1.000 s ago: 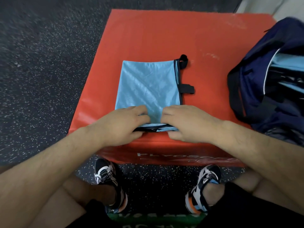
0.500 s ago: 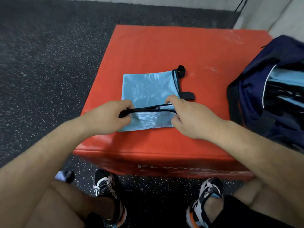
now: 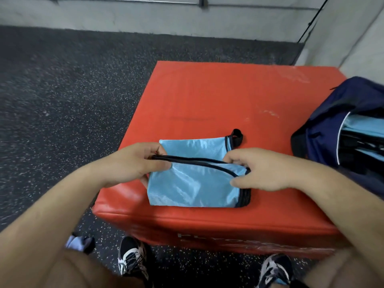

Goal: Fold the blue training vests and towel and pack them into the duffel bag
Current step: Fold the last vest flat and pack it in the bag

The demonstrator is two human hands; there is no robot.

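A light blue training vest (image 3: pixel 193 183) with black trim lies on the red plyo box (image 3: pixel 218 100), its near half folded up and away over the far half. My left hand (image 3: pixel 133 165) pinches the black-trimmed edge at the left end. At the right end my right hand (image 3: pixel 257 169) grips that same edge. A black strap loop (image 3: pixel 236 137) sticks out at the vest's far right corner. The navy duffel bag (image 3: pixel 332 113) sits open on the box's right side, with light blue fabric (image 3: pixel 361 125) showing inside.
The box stands on dark speckled rubber flooring (image 3: pixel 62 100), with a grey wall (image 3: pixel 166 17) behind. My two trainers (image 3: pixel 133 260) are on the floor in front of the box. A small bluish cloth (image 3: pixel 80 243) lies on the floor at the lower left.
Both hands lifted the vest's near black-trimmed edge off the box front and carried it away from me, folding the vest in half. My view tilted up, showing the wall.
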